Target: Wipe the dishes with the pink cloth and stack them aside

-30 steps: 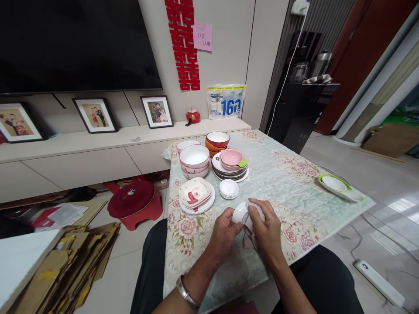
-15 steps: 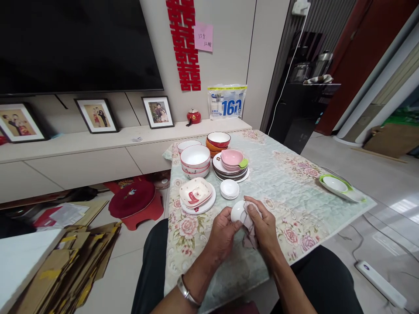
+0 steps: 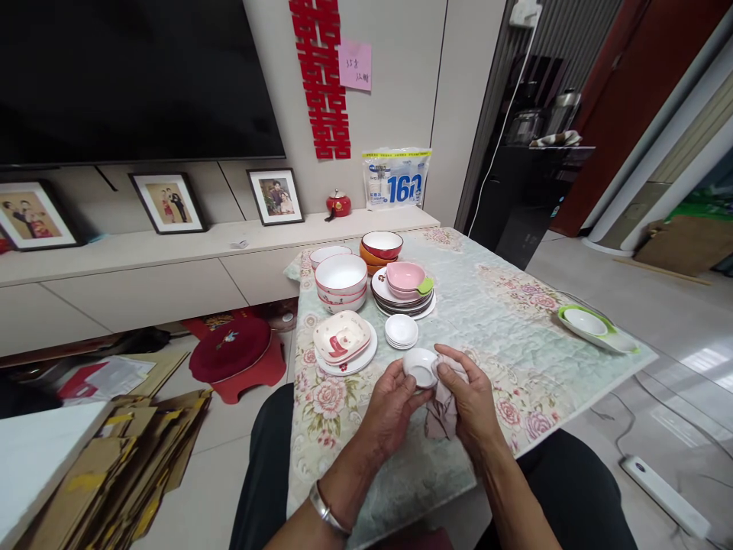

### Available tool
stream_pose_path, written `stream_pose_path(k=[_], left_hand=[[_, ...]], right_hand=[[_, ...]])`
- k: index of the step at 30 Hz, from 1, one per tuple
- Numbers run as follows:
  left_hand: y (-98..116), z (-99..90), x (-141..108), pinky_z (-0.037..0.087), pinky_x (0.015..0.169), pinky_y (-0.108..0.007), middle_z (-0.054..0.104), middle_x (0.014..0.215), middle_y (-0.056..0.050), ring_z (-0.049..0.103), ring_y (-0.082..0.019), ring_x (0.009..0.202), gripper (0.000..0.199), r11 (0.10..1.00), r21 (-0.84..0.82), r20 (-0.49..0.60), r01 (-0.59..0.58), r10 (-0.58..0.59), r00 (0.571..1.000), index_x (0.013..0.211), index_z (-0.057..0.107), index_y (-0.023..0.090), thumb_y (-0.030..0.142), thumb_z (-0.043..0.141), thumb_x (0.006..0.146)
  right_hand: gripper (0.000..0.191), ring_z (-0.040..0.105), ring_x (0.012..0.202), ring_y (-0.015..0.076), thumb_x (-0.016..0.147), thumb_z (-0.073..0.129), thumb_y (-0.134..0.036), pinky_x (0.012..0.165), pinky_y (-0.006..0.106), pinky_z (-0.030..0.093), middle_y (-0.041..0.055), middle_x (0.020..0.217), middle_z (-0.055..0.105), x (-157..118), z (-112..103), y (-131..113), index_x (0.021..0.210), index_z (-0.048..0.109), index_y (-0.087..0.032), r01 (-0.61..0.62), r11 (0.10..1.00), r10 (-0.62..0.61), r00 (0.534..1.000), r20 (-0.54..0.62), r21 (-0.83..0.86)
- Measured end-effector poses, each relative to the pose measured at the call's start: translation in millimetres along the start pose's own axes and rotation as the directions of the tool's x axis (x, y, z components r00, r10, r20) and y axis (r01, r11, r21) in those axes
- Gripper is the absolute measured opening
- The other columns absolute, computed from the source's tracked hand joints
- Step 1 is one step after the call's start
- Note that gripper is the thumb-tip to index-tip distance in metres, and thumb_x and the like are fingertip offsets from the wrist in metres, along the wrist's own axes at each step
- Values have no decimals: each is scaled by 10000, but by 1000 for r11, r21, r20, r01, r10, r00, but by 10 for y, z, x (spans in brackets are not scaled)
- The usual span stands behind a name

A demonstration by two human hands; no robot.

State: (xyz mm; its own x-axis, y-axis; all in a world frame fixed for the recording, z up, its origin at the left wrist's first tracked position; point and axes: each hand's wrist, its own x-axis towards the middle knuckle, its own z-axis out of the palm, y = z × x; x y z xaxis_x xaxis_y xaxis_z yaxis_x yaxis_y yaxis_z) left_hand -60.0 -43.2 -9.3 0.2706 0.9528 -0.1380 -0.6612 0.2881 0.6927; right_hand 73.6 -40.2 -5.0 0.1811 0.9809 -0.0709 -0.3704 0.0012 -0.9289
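Left hand (image 3: 392,397) grips one small white dish (image 3: 421,368) by its left side, hollow up, probably to steady it; right hand (image 3: 474,393) pinches one bunched cloth (image 3: 442,416) against its right rim. Just beyond fingertips: one stack of white dishes (image 3: 402,330), apparently three, likely nested for space. Farther left: seemingly two square dishes (image 3: 342,336) on one round plate (image 3: 372,348).

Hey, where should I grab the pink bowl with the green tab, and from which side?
Probably by the green tab, coming from the right: it juts out past the round rim of the pink bowl there, while stacked white bowls crowd the left. Your right hand is nearer but holds a cloth, so free it first.
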Motion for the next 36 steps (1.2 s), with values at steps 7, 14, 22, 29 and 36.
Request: stream_pose_path(k=[7,14,22,29,36], left_hand=[[-9,4,7,527,782,-334,695,1066,-95,682,-189,844,352,994,-97,30,56,-53,998,1067,618,169,427,694,840],[63,3,1,502,732,-281,674,915,-32,633,-161,813,352,988,-154,-14,29,-32,999,1067,629,171,345,744,783],[78,-7,4,450,586,-265,688,934,-61,655,-176,687,528,967,-164,33,197,-194,980,1256,561,169,482,650,840],[16,4,-4,398,484,-238,626,710,-48,575,-133,545,542,955,18,127,295,-295,947,945,644,102,620,499,887],[-15,-1,-18,376,483,-228,601,737,-23,524,-114,560,510,983,83,127,165,-175,976,1098,643,128,575,587,857]], right_hand=[[255,669,873,221,841,664,-343,765,325,525,48,988,721,-61,32,7,1061,711,-224,374,823,-331,928,172,-428],[225,660,887,202,907,595,-299,793,309,517,35,991,706,-101,33,-65,1113,668,-247,531,659,-278,830,484,-532],[241,581,1003,227,915,588,-282,859,368,484,78,1027,584,-27,-57,-134,1130,680,-220,570,479,-551,787,277,-667],[131,596,855,187,838,685,-176,750,315,481,23,911,618,-88,57,-76,924,599,-223,665,466,-579,728,367,-584],[34,551,884,219,894,611,-196,773,358,454,55,886,603,-48,56,-13,903,642,-207,669,328,-612,688,390,-667]])
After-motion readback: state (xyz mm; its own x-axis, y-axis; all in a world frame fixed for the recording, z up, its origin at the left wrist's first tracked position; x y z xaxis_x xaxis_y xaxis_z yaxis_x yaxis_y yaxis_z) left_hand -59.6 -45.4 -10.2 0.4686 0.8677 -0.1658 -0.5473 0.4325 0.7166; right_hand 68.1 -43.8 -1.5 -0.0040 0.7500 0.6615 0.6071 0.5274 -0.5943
